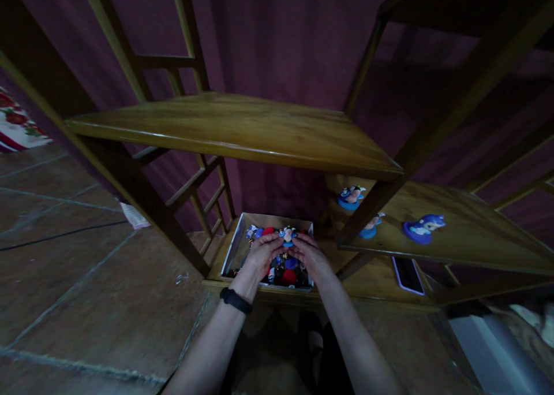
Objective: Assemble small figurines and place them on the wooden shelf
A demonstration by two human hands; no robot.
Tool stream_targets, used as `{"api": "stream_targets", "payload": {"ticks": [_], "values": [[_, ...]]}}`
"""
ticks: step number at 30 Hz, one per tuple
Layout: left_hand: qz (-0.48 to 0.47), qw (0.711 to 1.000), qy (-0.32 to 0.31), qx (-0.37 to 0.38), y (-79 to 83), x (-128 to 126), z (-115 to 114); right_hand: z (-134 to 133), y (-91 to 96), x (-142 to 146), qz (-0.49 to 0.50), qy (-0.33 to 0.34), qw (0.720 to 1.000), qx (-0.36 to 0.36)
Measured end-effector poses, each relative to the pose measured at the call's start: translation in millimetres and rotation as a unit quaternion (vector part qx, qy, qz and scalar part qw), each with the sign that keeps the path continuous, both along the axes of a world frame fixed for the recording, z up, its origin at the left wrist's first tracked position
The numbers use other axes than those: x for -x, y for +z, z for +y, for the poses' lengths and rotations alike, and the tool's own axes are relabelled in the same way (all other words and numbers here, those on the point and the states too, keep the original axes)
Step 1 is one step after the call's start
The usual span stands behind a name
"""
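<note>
Between my two hands is a small figurine with a blue base, held upright over an open box. My left hand, with a black band on its wrist, grips the figurine from the left side. From the right, my right hand pinches it with the fingers. Below them, the white-edged cardboard box holds several more figurines, with red, blue and black parts showing. My hands cover part of the box's contents.
The wooden shelf board stands above the box. On the right shelf are a blue-based figurine, a similar figurine partly behind a post, and a purple figurine. A phone lies lower right. A grey box sits on the floor.
</note>
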State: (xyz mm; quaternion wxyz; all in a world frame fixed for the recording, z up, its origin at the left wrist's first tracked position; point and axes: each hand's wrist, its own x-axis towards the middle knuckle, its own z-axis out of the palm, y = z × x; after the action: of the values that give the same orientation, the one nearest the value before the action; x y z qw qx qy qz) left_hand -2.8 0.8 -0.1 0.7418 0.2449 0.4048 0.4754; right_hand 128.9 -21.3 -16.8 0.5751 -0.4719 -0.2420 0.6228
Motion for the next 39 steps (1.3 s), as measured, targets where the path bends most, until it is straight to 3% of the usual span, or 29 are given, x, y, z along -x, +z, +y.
{"api": "stream_targets", "payload": {"ticks": [16, 39], "values": [[-0.002, 0.999, -0.037, 0.003, 0.6, 2.0, 1.3, -0.8, 6.0, -1.2, -0.003, 0.003, 1.000, -0.010], [0.005, 0.999, -0.014, 0.035, 0.3, 3.4, 1.3, -1.4, 0.8, 0.9, -0.002, 0.004, 1.000, -0.024]]}}
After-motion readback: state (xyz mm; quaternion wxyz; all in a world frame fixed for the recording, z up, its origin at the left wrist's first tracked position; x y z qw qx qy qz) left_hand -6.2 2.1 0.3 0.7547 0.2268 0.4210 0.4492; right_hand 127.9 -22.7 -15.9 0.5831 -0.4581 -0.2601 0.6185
